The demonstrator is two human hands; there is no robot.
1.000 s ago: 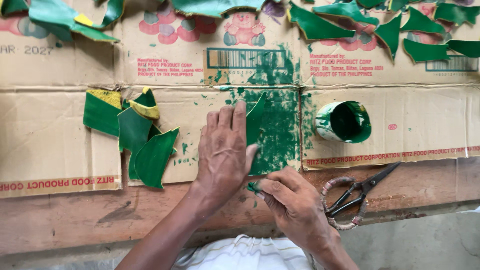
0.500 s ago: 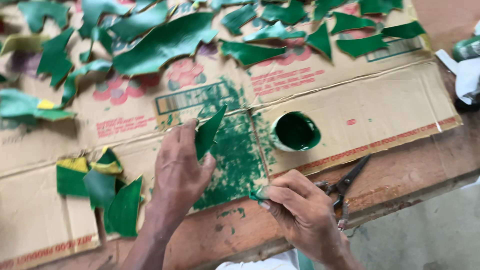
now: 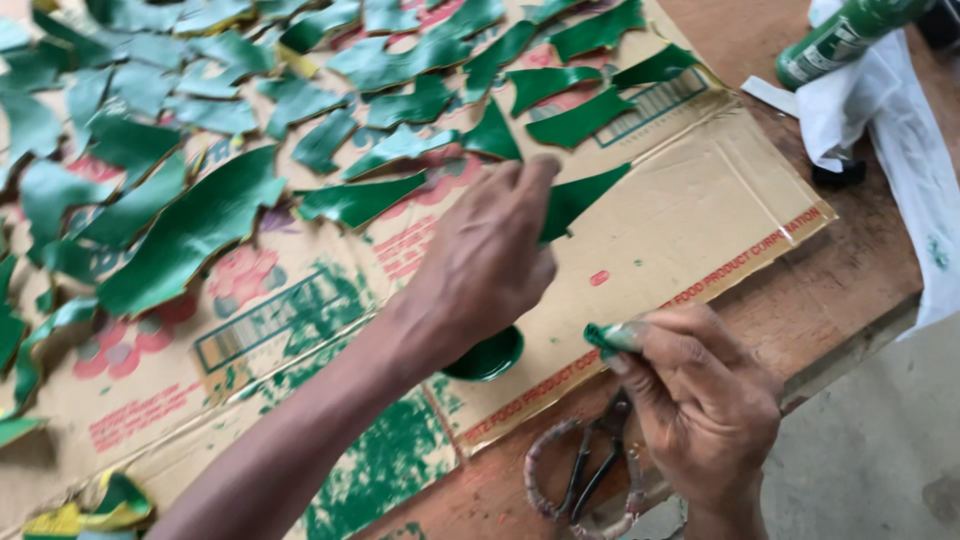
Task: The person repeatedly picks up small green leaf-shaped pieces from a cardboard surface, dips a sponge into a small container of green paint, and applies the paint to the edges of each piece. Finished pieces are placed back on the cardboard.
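1. My left hand (image 3: 490, 265) is reaching out over the cardboard (image 3: 700, 230), fingers pinched on a freshly painted green shard (image 3: 578, 197). The shard is tilting in the air just above a bare patch of board, right of the rows of drying pieces (image 3: 190, 235).
2. My right hand (image 3: 700, 400) is hanging back by the table edge, fingers closed around a small paint-soaked dabber (image 3: 610, 338). Its green tip is pointing left, clear of everything.
3. The paint cup (image 3: 487, 357) is sitting half hidden under my left wrist. The scissors (image 3: 585, 480) are lying on the wood below my right hand.
4. A green bottle (image 3: 835, 40) is lying on a white cloth (image 3: 900, 140) at the far right.
5. Doing this well, as I judge it: I am keeping my grip on the shard's edges only, so the wet face stays unsmeared. I am aiming for bare board, apart from its neighbours, so nothing sticks together. Painted side up and laid flat seems the safest way.
6. I am minding the cup under my wrist; a careless pull back could tip it.
7. Against half a second ago: the shard was then upright near the green-smeared patch by the cup. It is now carried farther out toward the drying rows. My view has swung right, so the bottle and cloth are showing more fully.
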